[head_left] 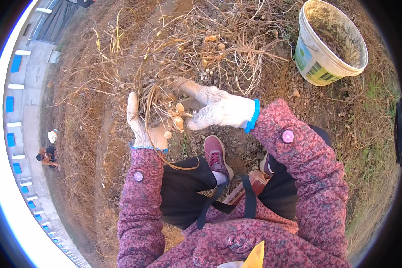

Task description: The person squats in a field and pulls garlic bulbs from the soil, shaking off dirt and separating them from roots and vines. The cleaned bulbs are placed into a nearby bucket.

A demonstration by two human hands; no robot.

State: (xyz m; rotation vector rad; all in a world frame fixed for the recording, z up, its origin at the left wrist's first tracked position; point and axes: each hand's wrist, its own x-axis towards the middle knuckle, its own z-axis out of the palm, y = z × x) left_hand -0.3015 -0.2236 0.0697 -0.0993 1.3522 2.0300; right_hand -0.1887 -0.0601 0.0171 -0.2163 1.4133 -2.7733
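Note:
My left hand, in a white knit glove with a blue edge, grips a bundle of dried plant stems. Roundish tan pods or tubers hang from the bundle's right side, just beyond my left palm. My right hand, gloved alike, is beside the bundle with thumb and fingers spread. Its fingertips reach behind the stems and are partly hidden, so contact is unclear. In front of both hands lies a tangled heap of dry stems and roots, with more roundish pods or tubers among them.
A dirty white plastic bucket with brown contents stands at upper right. Under me is a low reddish seat, near my maroon shoe. Dry plant rows run along the left. Farther off, another person is beside a concrete strip.

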